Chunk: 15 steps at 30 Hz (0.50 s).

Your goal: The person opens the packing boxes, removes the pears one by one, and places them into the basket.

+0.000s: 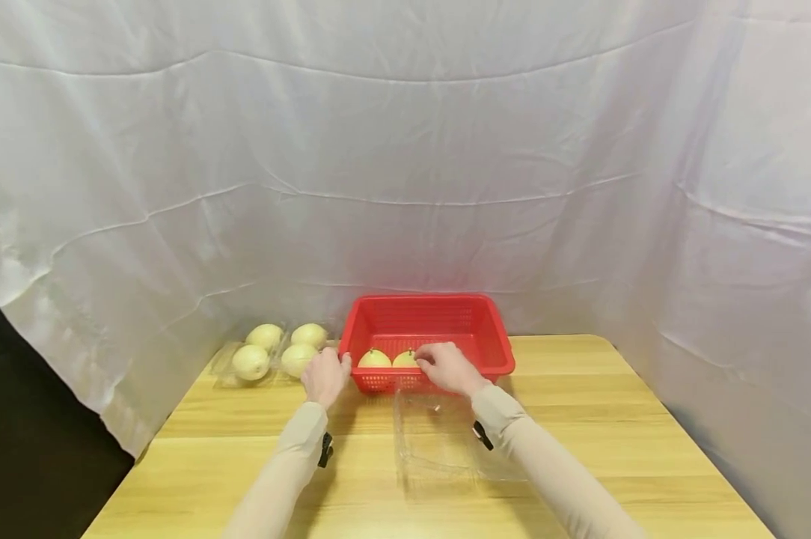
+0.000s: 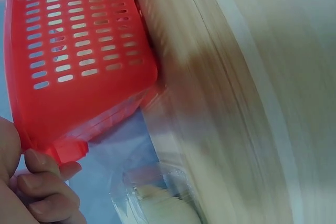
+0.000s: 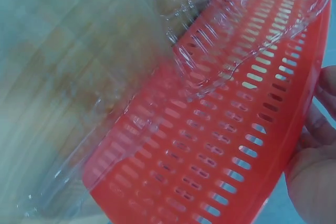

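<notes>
A red slotted plastic basket [image 1: 432, 320] stands at the back middle of the table. Two pale yellow pears [image 1: 375, 358] with short stems sit side by side along its front wall. My left hand [image 1: 327, 376] grips the rim at the front left corner, its fingers curled round the lip in the left wrist view. Reaching over the front rim, my right hand [image 1: 449, 367] has its fingertips against the right pear [image 1: 405, 359]. In the right wrist view the rim hides those fingertips [image 3: 317, 129], and I cannot tell whether they pinch the pear.
To the left of the basket, several pears [image 1: 251, 362] lie in a clear plastic clamshell [image 1: 225, 365]. Another clear clamshell [image 1: 439, 442] lies in front of the basket, beneath my right forearm. A pale curtain [image 1: 405, 150] hangs behind the wooden table [image 1: 580, 419].
</notes>
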### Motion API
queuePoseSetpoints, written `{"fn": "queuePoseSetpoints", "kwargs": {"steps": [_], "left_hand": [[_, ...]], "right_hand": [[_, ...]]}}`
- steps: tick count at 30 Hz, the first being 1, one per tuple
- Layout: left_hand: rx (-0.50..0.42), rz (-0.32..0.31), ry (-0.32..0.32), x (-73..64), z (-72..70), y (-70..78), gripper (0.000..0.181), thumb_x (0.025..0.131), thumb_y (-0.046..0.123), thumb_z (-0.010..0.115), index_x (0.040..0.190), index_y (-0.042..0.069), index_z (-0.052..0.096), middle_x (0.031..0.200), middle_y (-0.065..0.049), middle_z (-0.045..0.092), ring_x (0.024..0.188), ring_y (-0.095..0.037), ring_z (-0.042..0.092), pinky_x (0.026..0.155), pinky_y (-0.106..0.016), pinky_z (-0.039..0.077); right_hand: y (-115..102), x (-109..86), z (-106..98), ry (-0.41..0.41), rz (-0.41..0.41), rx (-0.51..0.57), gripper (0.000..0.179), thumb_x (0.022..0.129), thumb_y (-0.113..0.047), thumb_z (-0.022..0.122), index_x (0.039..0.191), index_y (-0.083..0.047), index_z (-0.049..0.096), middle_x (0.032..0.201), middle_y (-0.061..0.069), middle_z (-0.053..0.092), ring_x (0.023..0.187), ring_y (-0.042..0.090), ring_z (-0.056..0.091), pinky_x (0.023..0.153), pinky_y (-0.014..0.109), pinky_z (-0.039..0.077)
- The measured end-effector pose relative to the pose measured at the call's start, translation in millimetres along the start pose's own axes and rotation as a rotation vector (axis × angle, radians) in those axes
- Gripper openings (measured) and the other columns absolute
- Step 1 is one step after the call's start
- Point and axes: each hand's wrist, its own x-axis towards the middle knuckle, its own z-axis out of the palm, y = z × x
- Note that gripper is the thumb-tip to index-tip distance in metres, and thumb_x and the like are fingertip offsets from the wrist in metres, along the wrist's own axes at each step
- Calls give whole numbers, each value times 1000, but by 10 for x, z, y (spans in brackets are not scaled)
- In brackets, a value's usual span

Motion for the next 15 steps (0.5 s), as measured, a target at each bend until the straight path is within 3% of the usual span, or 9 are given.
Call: {"fn": "queuePoseSetpoints", "kwargs": {"steps": [8,15], "left_hand": [[-4,30,-46,-34,-45,-24,36,96,34,56,68,11,61,68,-11,63,68,-33,64,51,-42,43],[-48,48,-39,-56,-89,-16,23,92,32,61,89,12,71,64,-4,59,63,-24,57,51,-35,38]], "right_hand": [[-48,-164,5,31,-102,-109,15,92,-16,64,101,-9,74,93,0,71,86,15,65,84,37,54],[-158,-354,-20,67,-155,-200,12,91,-21,68,97,-13,74,98,-2,69,94,17,63,87,36,53]]}}
